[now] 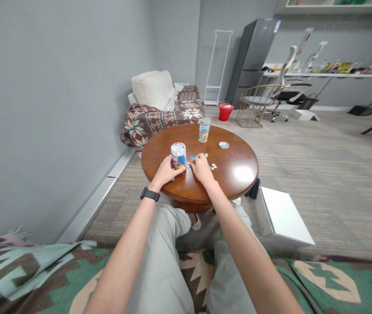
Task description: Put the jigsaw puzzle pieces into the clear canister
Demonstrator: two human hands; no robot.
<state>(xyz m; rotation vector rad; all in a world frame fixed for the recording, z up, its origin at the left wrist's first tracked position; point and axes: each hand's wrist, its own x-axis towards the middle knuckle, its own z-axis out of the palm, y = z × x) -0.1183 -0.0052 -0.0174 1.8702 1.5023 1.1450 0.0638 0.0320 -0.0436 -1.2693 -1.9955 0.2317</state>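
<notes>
My left hand (166,172) is wrapped round the lower part of an uncapped picture-printed can (179,155), which stands upright on the round wooden table (234,168). Just right of it, my right hand (201,168) has its fingertips pinched together at the tabletop, beside a small blue jigsaw puzzle piece (188,165). Whether a piece is between those fingers is too small to make out. Other colourful puzzle pieces (213,166) lie right of and behind this hand. A second can (204,130), with its lid on, stands farther back. A loose silver lid (224,145) lies to its right.
Behind the table is a sofa with a patterned cover (169,120). A white box (285,213) stands on the floor at the right. A red bin (226,112), a gold-framed chair (259,102) and a fridge (251,56) are farther back. A grey wall (58,109) runs along the left.
</notes>
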